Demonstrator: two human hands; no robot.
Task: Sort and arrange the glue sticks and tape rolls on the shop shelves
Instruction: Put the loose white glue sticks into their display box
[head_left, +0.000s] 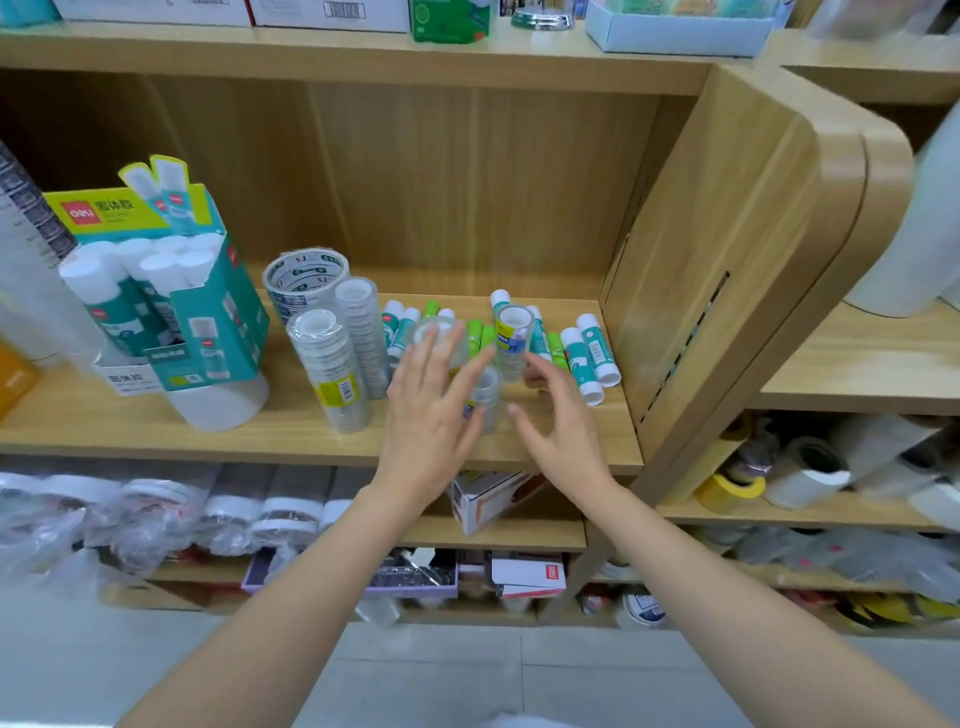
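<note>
Here, mid-sorting, a tape stack (487, 396) is flanked by open left hand (434, 415) and right hand (563, 436); gripping is likely needed next.

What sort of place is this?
Most likely a stationery shop: wooden display shelves hold a branded carton of glue sticks, wrapped stacks of clear tape rolls, and bagged tape below.

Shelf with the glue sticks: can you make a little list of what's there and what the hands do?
shelf: wooden
loose glue sticks: lying, back right
glue stick box: on the left
tall tape stacks: upright, left of hands
small tape stack: between the hands
left hand: fingers straight, spread
right hand: fingers relaxed, holding nothing
</note>
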